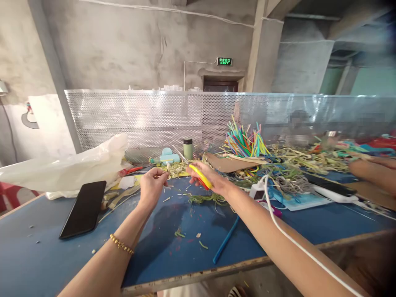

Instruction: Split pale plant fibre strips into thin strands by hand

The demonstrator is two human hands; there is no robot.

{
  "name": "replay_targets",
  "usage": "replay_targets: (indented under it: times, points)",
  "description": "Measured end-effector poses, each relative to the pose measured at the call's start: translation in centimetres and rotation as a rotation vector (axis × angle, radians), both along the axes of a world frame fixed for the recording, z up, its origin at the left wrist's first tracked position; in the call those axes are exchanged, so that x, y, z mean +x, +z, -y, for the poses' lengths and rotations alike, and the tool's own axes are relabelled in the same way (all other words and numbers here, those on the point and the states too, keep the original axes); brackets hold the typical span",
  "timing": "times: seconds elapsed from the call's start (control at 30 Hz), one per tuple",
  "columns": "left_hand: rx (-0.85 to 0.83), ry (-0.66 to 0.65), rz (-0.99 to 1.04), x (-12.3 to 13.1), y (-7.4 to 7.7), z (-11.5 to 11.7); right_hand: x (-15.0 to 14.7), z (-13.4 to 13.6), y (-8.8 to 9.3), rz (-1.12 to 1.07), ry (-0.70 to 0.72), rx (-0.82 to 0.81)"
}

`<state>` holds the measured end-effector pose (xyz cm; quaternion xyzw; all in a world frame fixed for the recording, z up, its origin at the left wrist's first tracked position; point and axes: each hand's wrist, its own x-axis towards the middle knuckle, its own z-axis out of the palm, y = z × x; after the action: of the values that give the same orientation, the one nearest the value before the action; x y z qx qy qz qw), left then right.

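Near the middle of the table, my left hand (154, 183) pinches a small pale piece (168, 166) between thumb and fingertips; its exact kind is too small to make out. My right hand (206, 177) is wrapped round scissors (200, 175) with yellow and red handles. Their blades point up and to the left, parted from the pale piece. Below my right hand lies a bunch of green strands (207, 199). Pale clippings (177, 168) are heaped behind both hands, and small scraps are scattered on the blue tabletop (148, 255).
A black phone (83, 210) and a white plastic bag (71, 165) lie at the left. Behind stands a green bottle (187, 149). Colourful pipe cleaners (246, 138) are bundled beyond a cardboard piece (232, 162). A white cable (287, 233) crosses over my right arm. Another person's arm (373, 175) reaches in at right.
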<state>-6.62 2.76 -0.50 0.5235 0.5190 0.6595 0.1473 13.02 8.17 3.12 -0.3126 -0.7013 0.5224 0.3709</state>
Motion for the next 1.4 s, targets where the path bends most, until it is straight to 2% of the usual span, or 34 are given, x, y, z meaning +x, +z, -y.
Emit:
replay_targets:
  times: [0.07, 0.17, 0.27, 0.33, 0.4, 0.53, 0.7, 0.83, 1.07, 1.4]
  points:
    - [-0.011, 0.004, 0.044, -0.2, 0.1, -0.1, -0.5, 0.7, -0.3, 0.058, -0.083, 0.055]
    - [-0.075, -0.115, 0.244, -0.1, 0.4, 0.0, -0.9, 1.5, -0.8, 0.005, -0.121, 0.142]
    - [-0.098, -0.233, 0.393, 0.1, 0.7, 0.2, -0.9, 2.5, -0.9, -0.011, -0.014, 0.184]
    - [-0.081, -0.298, 0.426, 0.1, 0.9, 0.4, -0.8, 3.1, -1.1, 0.029, 0.063, 0.171]
    - [-0.056, -0.338, 0.416, 0.0, 1.0, 0.4, -0.8, 3.4, -1.4, 0.062, 0.081, 0.18]
    - [-0.013, -0.251, 0.339, -0.2, 1.0, 0.3, -0.7, 3.2, -2.4, 0.126, 0.019, 0.29]
    - [-0.047, -0.137, 0.28, -0.2, 1.2, 0.5, -0.8, 3.5, -3.0, 0.216, -0.034, 0.439]
    - [-0.004, -0.144, 0.323, -0.2, 1.5, 0.7, -1.1, 4.5, -2.9, 0.293, -0.101, 0.535]
    - [0.027, -0.199, 0.428, -0.3, 1.5, 0.6, -1.5, 5.0, -2.8, 0.38, -0.219, 0.585]
    - [0.036, -0.183, 0.423, 0.2, 1.5, 0.8, -1.7, 5.8, -2.8, 0.463, -0.336, 0.737]
